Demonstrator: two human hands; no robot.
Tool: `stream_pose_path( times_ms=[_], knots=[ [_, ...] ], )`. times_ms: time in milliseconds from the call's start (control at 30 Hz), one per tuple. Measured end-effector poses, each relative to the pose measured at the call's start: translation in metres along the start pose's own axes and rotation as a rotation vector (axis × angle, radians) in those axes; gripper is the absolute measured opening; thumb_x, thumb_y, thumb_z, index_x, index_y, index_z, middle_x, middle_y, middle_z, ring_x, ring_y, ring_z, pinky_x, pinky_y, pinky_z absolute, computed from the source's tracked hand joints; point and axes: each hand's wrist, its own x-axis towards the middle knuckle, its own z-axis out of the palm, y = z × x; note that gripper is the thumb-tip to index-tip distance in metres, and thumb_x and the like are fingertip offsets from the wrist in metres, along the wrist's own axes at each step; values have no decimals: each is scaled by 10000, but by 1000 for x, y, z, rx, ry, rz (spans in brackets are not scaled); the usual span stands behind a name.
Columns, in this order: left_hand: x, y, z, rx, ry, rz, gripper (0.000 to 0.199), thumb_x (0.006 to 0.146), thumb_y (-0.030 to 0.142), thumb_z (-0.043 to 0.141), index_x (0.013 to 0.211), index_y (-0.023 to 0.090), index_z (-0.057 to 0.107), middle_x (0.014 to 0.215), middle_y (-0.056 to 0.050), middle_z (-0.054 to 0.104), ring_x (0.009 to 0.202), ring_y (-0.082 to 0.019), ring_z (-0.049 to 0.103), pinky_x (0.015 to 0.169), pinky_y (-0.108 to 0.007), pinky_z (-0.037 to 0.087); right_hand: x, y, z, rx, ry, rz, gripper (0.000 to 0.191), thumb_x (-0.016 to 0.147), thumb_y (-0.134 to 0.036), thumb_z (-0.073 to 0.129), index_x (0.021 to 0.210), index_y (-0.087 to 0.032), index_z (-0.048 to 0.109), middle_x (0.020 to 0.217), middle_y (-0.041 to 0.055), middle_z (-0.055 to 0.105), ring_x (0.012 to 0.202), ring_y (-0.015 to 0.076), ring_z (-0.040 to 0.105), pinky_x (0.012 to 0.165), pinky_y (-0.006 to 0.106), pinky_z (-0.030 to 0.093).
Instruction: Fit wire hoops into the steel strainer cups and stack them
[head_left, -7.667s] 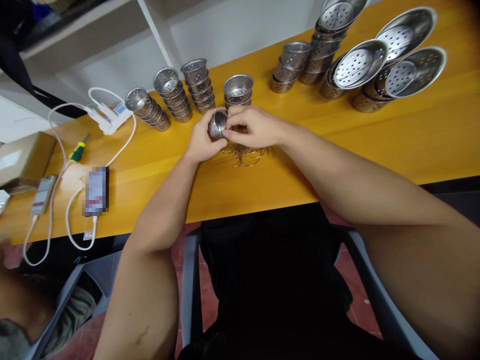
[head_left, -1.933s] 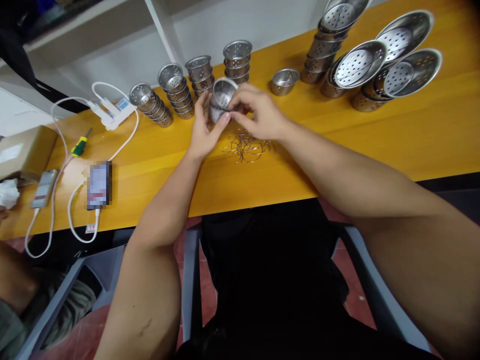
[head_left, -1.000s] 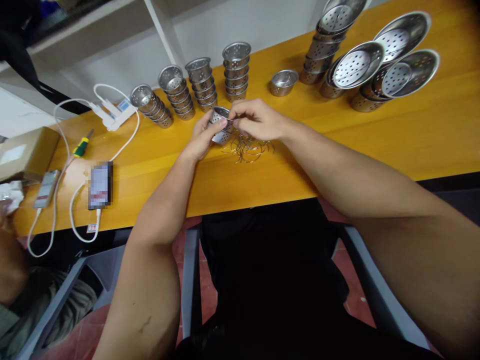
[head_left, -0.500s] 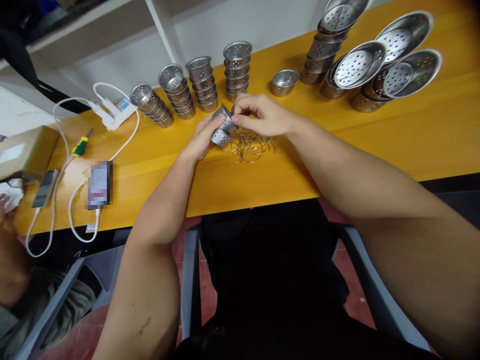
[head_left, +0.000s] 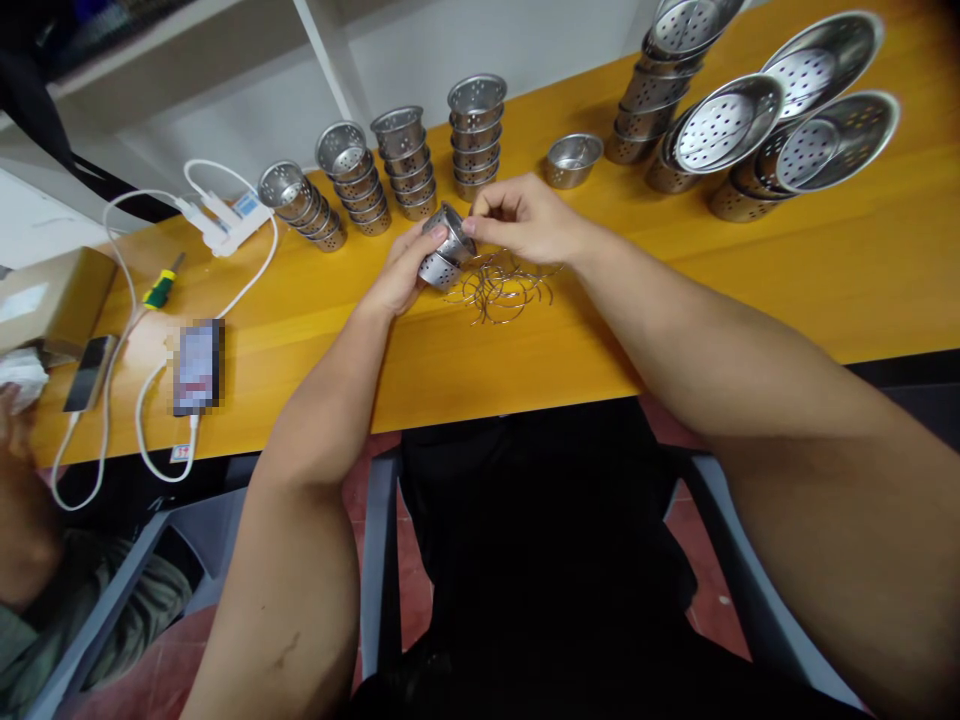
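My left hand (head_left: 405,268) is wrapped round a small perforated metal cup (head_left: 441,270), which is tilted with its mouth toward the right. Thumb and fingers of my right hand (head_left: 521,218) are pinched together at the rim of that cup; whatever lies between them is too small to make out. Just below my right hand, a loose heap of thin curved metal wires (head_left: 499,290) lies on the wooden table (head_left: 465,370). A single low metal cup (head_left: 573,160) stands apart, beyond my right wrist.
Stacked perforated cups (head_left: 403,150) line the table's back. Taller stacks with wide flared strainers (head_left: 731,122) lean at the right. Leftward are a power strip (head_left: 236,225), a green-yellow screwdriver (head_left: 161,285), a phone (head_left: 197,365), white cables and a cardboard box (head_left: 56,300). Another person's arm (head_left: 26,530) shows at far left.
My right hand has shifted very slightly at the cup's rim. The held cup has turned a little, showing more of its opening. Another person's hand at far left has moved up slightly.
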Motion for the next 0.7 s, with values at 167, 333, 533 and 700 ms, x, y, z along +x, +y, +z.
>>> stream_pose_path(
  times_ms=[167,333,533,700],
  knots=[
    [-2,5,3,-46,-26,-39,1004,866,1187,817,1272,271,871,1308,-191,934,1383,-468,917,1156,-679,797,2,-2,-2,320,10,71,961,819,-1107,1048,803,-255,603,848,50,617,904,229,603,947,460,581],
    [6,-4,-5,-50,86,-51,1007,847,1187,848,1279,278,817,1266,-156,890,1339,-430,892,1176,-675,766,-1,-2,-9,272,68,98,947,858,-1140,931,811,-281,537,814,53,589,874,229,593,880,465,556],
    [9,-7,-8,-43,212,-28,1029,789,1202,886,1233,284,752,1234,-104,816,1287,-372,860,1079,-559,739,-12,1,-12,-248,-177,51,823,1072,-990,915,857,-248,631,726,-7,540,763,184,434,734,364,366],
    [3,3,4,-105,287,-22,966,875,1150,890,1233,261,768,1151,-70,762,1263,-336,864,1042,-464,737,-15,-8,-12,-365,-229,142,662,1165,-789,928,915,-232,673,796,19,600,814,201,514,783,379,440]
  ],
)
